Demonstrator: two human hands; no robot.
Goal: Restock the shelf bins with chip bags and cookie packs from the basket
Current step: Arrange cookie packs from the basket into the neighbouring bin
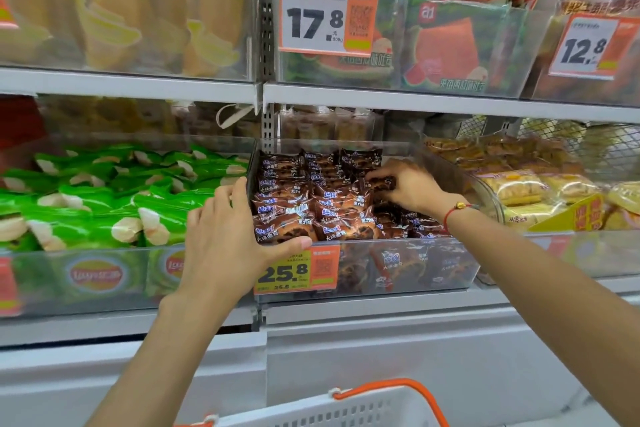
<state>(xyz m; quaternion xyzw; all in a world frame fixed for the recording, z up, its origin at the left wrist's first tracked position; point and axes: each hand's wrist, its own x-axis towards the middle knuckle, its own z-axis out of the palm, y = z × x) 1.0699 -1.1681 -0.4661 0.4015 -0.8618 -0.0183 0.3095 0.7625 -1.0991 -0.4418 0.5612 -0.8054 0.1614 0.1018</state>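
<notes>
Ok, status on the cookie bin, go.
Left hand gripping the front-left corner of the cookie bin. Right hand pinching a brown cookie pack down among the rest. Bin near full. Nothing in the way.

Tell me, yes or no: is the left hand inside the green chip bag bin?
No: the left hand grips the front left corner of the clear cookie bin, thumb lying along its front rim above the 25.8 price tag.

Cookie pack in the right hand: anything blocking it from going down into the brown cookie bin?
Nothing visible does. The right hand holds the cookie pack already inside the open-topped cookie bin, directly above the packs stacked there. The left hand grips the bin's front left corner, clear of it.
</notes>
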